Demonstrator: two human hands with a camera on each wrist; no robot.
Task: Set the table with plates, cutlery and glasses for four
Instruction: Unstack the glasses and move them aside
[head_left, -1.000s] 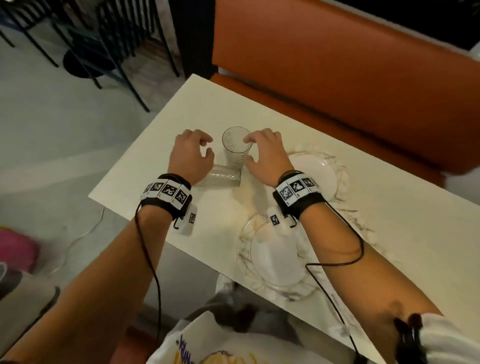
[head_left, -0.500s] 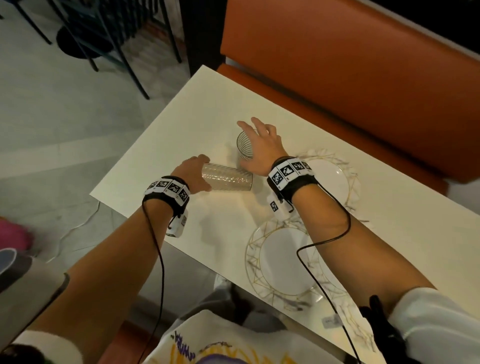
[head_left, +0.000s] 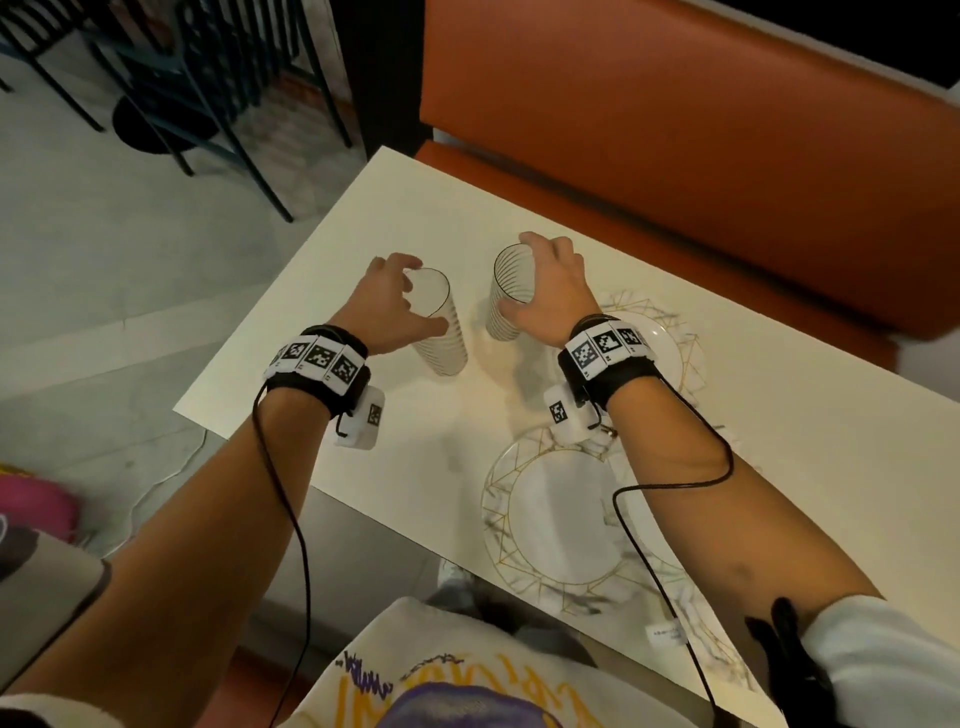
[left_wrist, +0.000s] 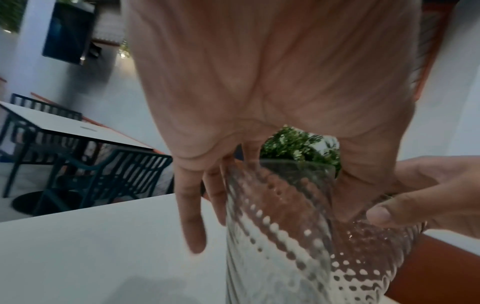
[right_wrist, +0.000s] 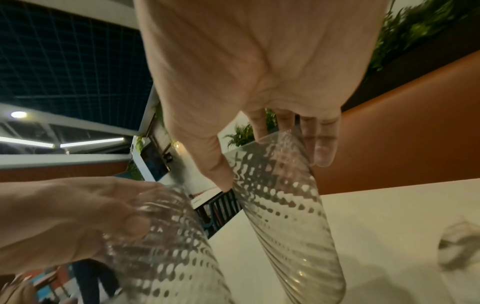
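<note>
table (head_left: 332, 291) cream, bench side | plates (head_left: 561, 519) two, near edge, by right arm | glasses: left glass (head_left: 441, 332), right glass (head_left: 506, 301) upright, apart, likely being separated | left hand (head_left: 387, 306), right hand (head_left: 550, 296) each curled round a rim from above

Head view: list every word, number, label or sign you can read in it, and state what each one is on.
None can be read.
Small white label on the table edge by the near plate: dark print, too small to read.
Shirt print: yellow and purple scrawled lettering, cut off and illegible.
Wristbands and wrist camera housings: black-and-white square code markers, no words.
</note>
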